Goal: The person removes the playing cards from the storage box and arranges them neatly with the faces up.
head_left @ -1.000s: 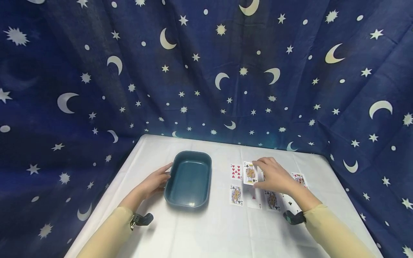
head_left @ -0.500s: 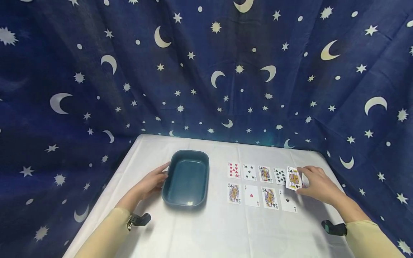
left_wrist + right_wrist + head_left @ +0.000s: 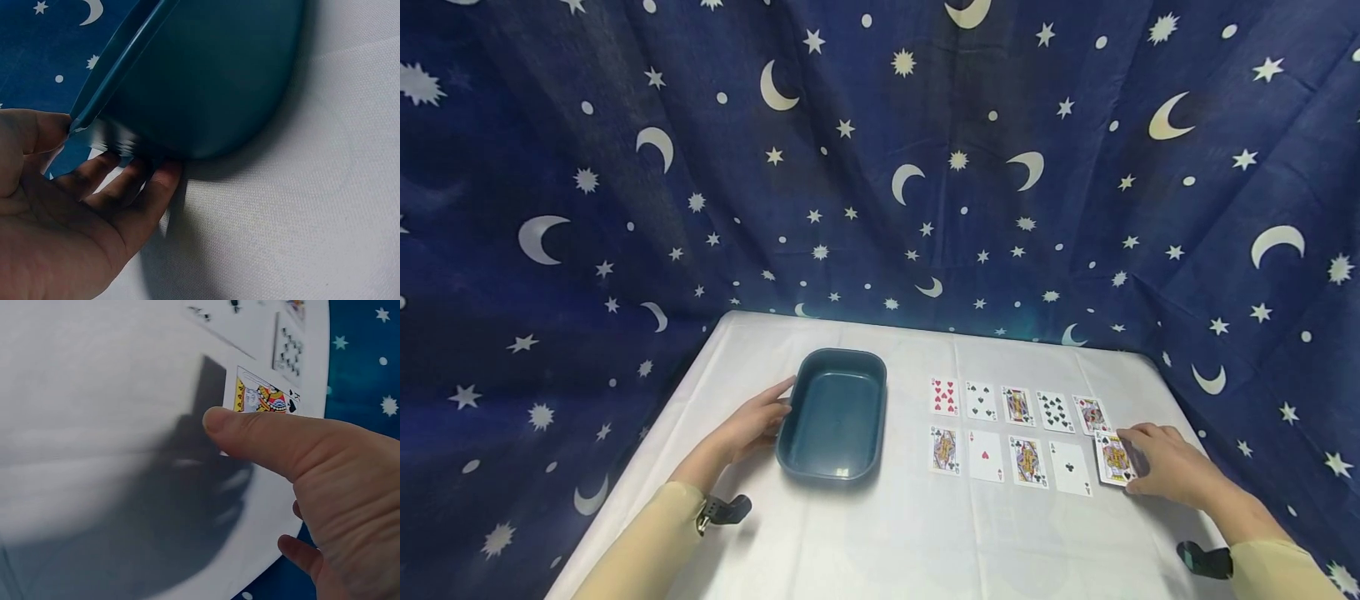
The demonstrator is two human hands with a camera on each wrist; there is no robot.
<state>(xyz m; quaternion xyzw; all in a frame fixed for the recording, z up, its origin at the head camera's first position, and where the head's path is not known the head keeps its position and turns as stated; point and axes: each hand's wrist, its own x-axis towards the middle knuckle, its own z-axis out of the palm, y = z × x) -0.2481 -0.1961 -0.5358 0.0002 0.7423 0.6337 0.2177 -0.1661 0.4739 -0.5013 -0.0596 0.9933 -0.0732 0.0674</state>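
My right hand [image 3: 1138, 458] pinches a king playing card [image 3: 1114, 458] by its right edge at the right end of the near row of cards. In the right wrist view my thumb [image 3: 215, 419] lies over the card [image 3: 262, 397], which casts a shadow on the white cloth just beneath it. My left hand [image 3: 767, 412] rests against the left side of a dark teal tray [image 3: 842, 353]. The left wrist view has its straight fingers [image 3: 144, 187] under the rim, along the tray wall [image 3: 206, 75].
Two rows of face-up cards lie right of the tray, from the nine of hearts [image 3: 945, 397] to a face card [image 3: 1090, 414] at the back and up to the ace of clubs [image 3: 1069, 468] in front. The white table [image 3: 887, 533] ends close behind my right hand. A star-patterned blue curtain [image 3: 880, 167] hangs around.
My right hand carried the king card from the left of the back row across to the right and lowered it at the right end of the near row. The left hand stayed by the tray.
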